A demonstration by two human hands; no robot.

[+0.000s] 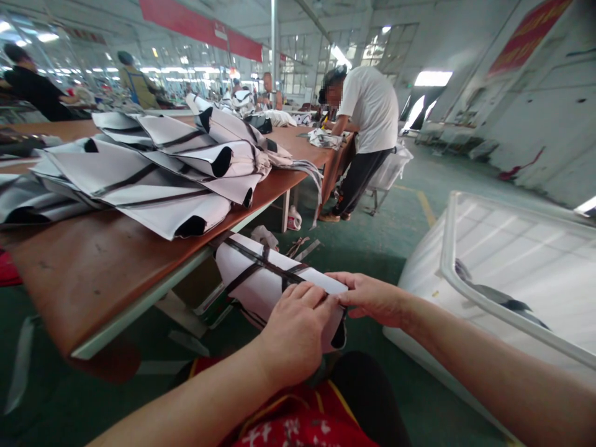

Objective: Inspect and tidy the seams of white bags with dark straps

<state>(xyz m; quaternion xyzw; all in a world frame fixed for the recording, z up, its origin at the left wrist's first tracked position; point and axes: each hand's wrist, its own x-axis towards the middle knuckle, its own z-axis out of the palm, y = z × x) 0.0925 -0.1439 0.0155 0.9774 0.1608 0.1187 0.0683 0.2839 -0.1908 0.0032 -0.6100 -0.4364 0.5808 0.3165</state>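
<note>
Left of our grip, white pieces with dark bands (pixel 139 171) lie heaped on the brown table (pixel 60 273). Our left hand (pixel 298 326), back up and fingers bent, lies over the banded white piece (pixel 256 273) just off the table's edge; we cannot tell whether it clasps. Below, white lettering on our red garment (pixel 302 425) is unreadable. Our right hand (pixel 372 299) pinches the piece's right end, thumb uppermost. Farther right, a white bin (pixel 447 248) holds grey-and-black material (pixel 505 301).

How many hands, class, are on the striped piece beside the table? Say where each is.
2: the left hand lies over the striped piece; the right hand holds its right end. None seems hidden.
</note>
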